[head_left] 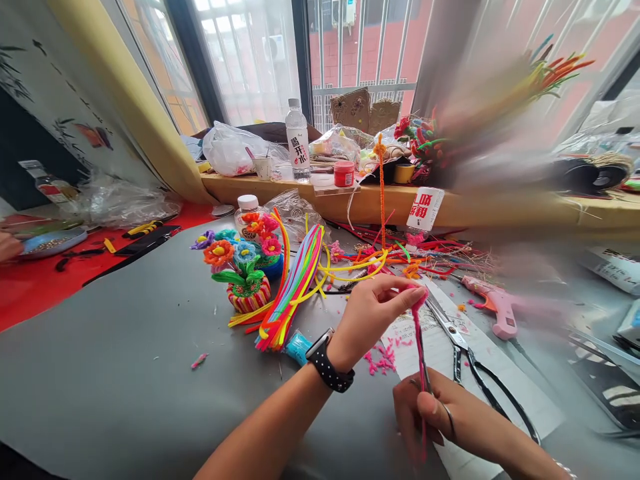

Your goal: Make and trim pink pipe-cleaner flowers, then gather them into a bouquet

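My left hand (pixel 377 313), with a black watch on the wrist, pinches the top of a pink pipe cleaner (pixel 417 317) between thumb and fingertips. The strand hangs down to my right hand (pixel 433 407). Curled at the lower middle right, my right hand holds what look like small scissors (pixel 425 367), a metal loop at its thumb and the dark blades along the strand. Its fingers are partly blurred. Larger black-handled scissors (pixel 463 343) lie on the white paper (pixel 525 393) behind my hands. Pink fuzz clippings (pixel 383 360) are scattered beside my left wrist.
Left of my hands are a bundle of coloured pipe cleaners (pixel 295 287) and a fuzzy flower pot (pixel 249 293). An orange stem (pixel 383 193) stands upright behind. A pink glue gun (pixel 493 303) lies at right. Bottles and bags line the sill. Another person's hand (pixel 9 247) shows far left.
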### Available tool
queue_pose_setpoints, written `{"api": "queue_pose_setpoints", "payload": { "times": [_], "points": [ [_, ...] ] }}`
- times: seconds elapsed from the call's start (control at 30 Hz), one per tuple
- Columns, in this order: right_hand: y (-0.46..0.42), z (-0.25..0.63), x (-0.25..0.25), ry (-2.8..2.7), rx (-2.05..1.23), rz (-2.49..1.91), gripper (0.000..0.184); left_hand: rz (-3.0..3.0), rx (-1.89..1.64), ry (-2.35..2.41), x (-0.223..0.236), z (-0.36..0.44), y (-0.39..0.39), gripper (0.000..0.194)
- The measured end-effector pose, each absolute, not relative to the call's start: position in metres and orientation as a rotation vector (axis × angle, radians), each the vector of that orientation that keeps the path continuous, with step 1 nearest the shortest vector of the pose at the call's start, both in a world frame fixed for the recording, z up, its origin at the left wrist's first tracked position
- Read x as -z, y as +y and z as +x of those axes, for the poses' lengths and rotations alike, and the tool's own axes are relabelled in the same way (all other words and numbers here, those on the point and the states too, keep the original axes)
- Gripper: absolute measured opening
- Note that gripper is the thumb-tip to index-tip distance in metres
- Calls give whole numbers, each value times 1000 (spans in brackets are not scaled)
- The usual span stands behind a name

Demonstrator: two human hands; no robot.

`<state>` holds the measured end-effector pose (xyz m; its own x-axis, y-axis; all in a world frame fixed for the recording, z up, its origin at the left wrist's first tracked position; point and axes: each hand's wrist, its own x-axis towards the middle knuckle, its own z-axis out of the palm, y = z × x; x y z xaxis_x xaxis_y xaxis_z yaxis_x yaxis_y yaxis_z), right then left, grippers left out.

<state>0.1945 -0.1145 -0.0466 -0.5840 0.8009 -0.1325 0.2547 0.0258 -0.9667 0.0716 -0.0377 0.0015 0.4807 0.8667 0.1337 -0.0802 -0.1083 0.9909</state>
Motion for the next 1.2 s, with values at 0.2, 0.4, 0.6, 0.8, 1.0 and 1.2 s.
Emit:
{"api": "queue_pose_setpoints", "payload": {
  "times": [0.2, 0.4, 0.6, 0.8, 1.0, 1.2],
  "points": [
    [-115, 196, 40, -1911, -1544, -1024, 79, 1561, -906, 719, -2, 74, -40, 29],
    [-113, 199, 41, -1884, -1567, -1055, 79, 1517, -936, 736, 0, 73, -38, 32],
    [-115, 200, 40, -1899, -1614, -1130, 76, 1532, -934, 729, -4, 73, -40, 30],
    [-115, 199, 36, -1900, -1579, -1141, 76, 1611, -907, 762, -6, 74, -43, 27],
    [-113, 198, 43, -1873, -1558, -1111, 77, 1630, -912, 764, -4, 74, -42, 29],
    [-114, 197, 53, -1814, -1617, -1181, 78, 1591, -917, 758, -4, 74, -42, 28]
  ]
}}
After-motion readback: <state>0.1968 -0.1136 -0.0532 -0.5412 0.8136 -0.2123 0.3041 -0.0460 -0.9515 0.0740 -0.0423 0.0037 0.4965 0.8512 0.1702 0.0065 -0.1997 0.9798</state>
